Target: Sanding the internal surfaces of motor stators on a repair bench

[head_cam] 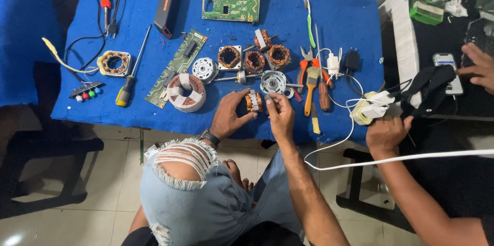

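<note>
Both hands meet over the front edge of the worktop [319, 9], which is covered with a blue cloth. The left hand [230, 113] comes up from below with the wrist bent, a dark watch [210, 138] on it, and its fingers curl around the left side of a small motor coil [253, 102] with copper winding. The right hand [280, 113] reaches in from the lower right, forearm stretched diagonal, and its fingertips pinch the right side of the same coil. So each grip is closed on this coil, and the coil is held between the two hands just above the cloth, near the front edge, below a round silver motor cover [272, 82].

Behind the hands lie more copper coils [254, 60] in a group, and a large winding wrapped in white tape [186, 91] sits to the left. A yellow-handled screwdriver [127, 84] lies farther left. A paintbrush [311, 87] and orange-handled pliers [307, 68] lie just right of the hands.

At the right side another person's hand [387, 133] holds a white cable [401, 159], and their other hand [479, 67] rests near a phone [446, 71].
</note>
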